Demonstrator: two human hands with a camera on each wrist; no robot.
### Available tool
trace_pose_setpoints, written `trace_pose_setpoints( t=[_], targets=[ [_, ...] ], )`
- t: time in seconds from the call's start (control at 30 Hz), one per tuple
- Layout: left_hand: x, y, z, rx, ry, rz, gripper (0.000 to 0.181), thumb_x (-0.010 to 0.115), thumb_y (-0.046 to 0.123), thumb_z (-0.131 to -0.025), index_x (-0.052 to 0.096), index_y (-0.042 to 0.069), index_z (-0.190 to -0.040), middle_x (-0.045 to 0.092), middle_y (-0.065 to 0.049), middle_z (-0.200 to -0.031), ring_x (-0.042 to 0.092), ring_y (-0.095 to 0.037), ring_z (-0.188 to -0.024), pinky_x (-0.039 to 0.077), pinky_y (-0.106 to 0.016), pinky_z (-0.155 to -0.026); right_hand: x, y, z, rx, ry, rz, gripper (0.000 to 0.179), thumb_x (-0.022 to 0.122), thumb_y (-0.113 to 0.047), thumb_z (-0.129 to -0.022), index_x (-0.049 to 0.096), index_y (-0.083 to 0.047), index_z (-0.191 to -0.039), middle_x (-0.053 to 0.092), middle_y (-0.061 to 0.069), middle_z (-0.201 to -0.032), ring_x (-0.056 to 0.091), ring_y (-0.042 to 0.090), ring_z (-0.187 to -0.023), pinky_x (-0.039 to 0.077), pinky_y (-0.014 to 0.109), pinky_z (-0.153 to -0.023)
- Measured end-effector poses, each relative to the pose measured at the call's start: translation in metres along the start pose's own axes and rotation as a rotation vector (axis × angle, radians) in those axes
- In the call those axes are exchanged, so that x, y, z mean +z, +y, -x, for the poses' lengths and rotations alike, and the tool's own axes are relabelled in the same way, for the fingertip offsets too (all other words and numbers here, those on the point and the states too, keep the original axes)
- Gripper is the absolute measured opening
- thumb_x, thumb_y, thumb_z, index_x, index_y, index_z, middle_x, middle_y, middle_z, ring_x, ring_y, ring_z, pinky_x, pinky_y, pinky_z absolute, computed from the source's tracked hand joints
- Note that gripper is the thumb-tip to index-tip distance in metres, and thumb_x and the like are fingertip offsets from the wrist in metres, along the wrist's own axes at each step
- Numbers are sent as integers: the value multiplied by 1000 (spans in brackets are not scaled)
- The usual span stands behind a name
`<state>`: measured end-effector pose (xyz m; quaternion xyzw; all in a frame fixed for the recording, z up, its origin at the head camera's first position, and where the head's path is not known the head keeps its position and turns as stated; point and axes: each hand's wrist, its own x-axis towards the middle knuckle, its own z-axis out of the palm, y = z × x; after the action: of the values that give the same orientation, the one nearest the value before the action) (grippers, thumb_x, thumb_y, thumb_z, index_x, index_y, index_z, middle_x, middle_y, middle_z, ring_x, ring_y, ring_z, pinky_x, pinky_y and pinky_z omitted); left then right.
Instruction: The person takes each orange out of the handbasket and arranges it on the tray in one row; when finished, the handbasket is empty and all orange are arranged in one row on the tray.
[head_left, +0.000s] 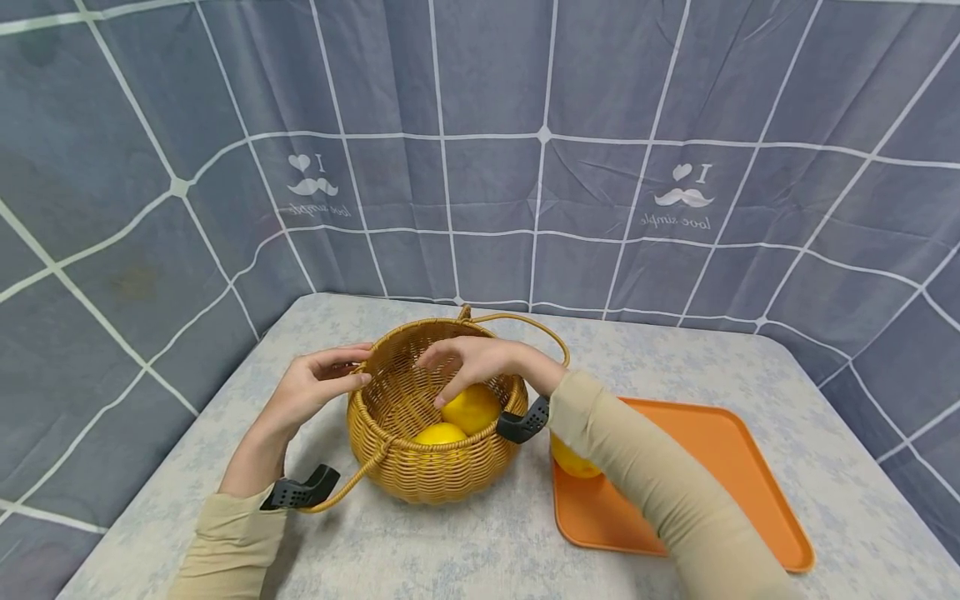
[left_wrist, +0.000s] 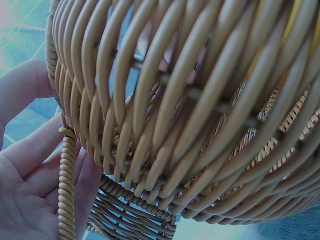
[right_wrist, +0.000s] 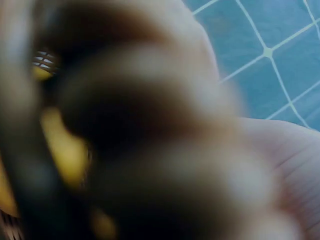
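Note:
A round wicker basket with side handles holds two round yellow fruits, the larger one behind the smaller one. At the basket's left rim, my left hand grips the edge between thumb and fingers. The left wrist view has this hand beside the woven wall, a wrapped handle crossing in front of its palm. My right hand hangs over the basket opening, fingers loosely bent and apart, thumb close to the larger fruit. Blurred wicker strands or fingers fill much of the right wrist view, yellow fruit showing between them.
Right of the basket lies an orange tray bearing another yellow fruit, both partly covered by my right forearm. The basket's far handle arches toward my right wrist. A grey-blue checked curtain closes off the table's back and sides.

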<state>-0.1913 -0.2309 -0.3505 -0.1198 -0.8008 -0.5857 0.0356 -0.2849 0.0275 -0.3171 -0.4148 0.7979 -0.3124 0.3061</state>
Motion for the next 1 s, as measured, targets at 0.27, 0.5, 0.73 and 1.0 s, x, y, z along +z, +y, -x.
trace_pose_setpoints(
  t=[0.27, 0.5, 0.73, 1.0],
  targets=[
    [1, -1, 0, 5, -1, -2, 39, 69, 14, -86, 61, -5, -120, 52, -16, -134, 55, -8, -111, 45, -17, -89, 0, 0, 0, 38, -39, 45, 67, 80, -20, -74, 50, -14, -133, 50, 5, -134, 42, 24, -125, 33, 41, -105],
    [1, -1, 0, 9, -7, 7, 40, 69, 13, -86, 60, -7, -120, 51, -17, -134, 55, -10, -110, 45, -17, -88, 1, 0, 0, 44, -104, 128, 69, 80, -16, -74, 48, -8, -134, 47, 8, -137, 39, 26, -128, 30, 40, -107],
    [1, 0, 1, -5, -4, 6, 40, 70, 15, -86, 60, -6, -120, 52, -15, -134, 54, -8, -112, 44, -17, -90, 3, 0, -2, 60, -133, 106, 62, 77, -2, -73, 52, -10, -130, 46, 7, -138, 41, 23, -128, 33, 37, -106],
    [1, 0, 1, -10, -2, 10, 41, 70, 15, -86, 60, -5, -120, 52, -14, -134, 54, -9, -112, 44, -17, -90, 6, -2, -1, 117, -152, 215, 66, 77, 2, -72, 52, -13, -132, 42, 2, -142, 35, 20, -131, 29, 34, -108]
  ],
)
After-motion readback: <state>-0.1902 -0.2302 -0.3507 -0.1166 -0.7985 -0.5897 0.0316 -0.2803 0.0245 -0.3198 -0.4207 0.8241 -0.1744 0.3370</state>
